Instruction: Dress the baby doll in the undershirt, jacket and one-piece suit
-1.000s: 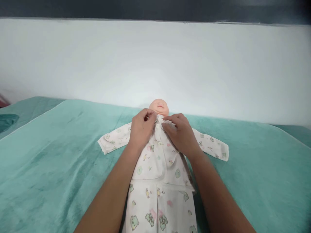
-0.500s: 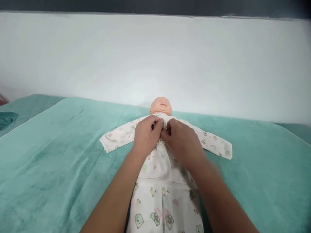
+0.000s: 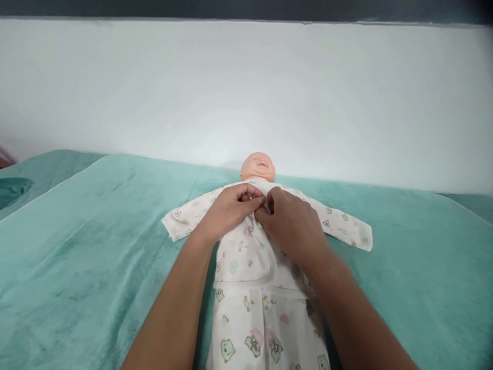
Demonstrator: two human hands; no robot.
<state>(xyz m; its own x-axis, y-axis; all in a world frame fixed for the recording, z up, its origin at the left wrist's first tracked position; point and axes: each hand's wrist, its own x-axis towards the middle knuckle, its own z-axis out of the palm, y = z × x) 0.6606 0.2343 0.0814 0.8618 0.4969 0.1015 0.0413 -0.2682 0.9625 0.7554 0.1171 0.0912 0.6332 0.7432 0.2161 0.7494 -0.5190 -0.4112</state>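
A baby doll (image 3: 258, 166) lies on its back, head away from me, dressed in a white printed baby shirt (image 3: 241, 254) and matching trousers (image 3: 246, 329). Both sleeves stretch out sideways. At the chest, my left hand (image 3: 234, 208) pinches the shirt's front edge between thumb and fingers. Close against it, my right hand (image 3: 290, 218) is closed on the same front opening with curled fingers. The fingertips nearly meet and hide whatever fastening is between them. Below the hands the front flap lies over the belly with a rounded corner.
A teal plush blanket (image 3: 96, 246) with some creases covers the surface under the doll. Behind the doll's head rises a white wall (image 3: 246, 87), with a dark band (image 3: 246, 10) along its top. A darker teal patch (image 3: 13, 190) shows at the far left.
My left hand has turned flatter, its wrist shifting left, and now covers the round button that showed below the fingers. My right hand keeps its grip. The view has shifted slightly.
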